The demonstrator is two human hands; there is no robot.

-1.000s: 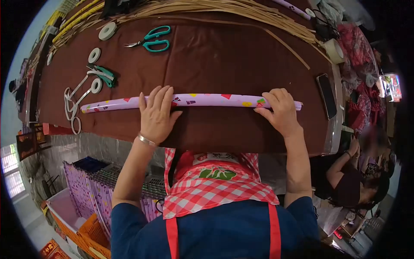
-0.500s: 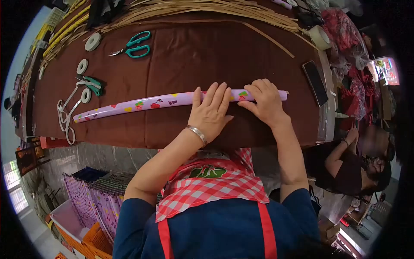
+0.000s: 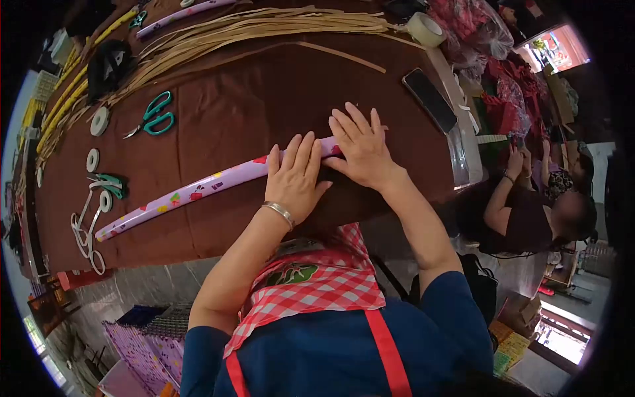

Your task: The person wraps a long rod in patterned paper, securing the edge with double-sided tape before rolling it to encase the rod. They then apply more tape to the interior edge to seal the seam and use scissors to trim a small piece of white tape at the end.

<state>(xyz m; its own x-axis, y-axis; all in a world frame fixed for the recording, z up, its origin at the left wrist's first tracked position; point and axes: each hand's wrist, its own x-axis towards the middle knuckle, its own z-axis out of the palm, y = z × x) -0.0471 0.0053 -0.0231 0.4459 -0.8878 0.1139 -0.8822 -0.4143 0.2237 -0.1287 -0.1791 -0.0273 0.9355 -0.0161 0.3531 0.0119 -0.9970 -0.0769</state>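
Note:
A long, thin roll of glossy lilac sheet with a colourful print (image 3: 218,186) lies slantwise on the brown tablecloth (image 3: 225,106). My left hand (image 3: 294,177) rests on it, palm down and fingers stretched out, a silver bangle at the wrist. Close by, my right hand (image 3: 364,149) lies flat over the roll's right end with its fingers spread, hiding most of that end. Neither hand is wrapped around the roll.
Teal scissors (image 3: 157,118) lie at left, near green-handled snips (image 3: 109,186) and several white tape rolls (image 3: 100,122). Long tan strips (image 3: 264,28) cross the back. A phone (image 3: 430,100) and clear tape roll (image 3: 426,30) sit at right, beyond them a seated person (image 3: 526,215).
My right hand has gone from curled fingers on the roll to flat, spread ones over its end. The view has turned, so the roll appears more slanted. My left hand stays flat on it.

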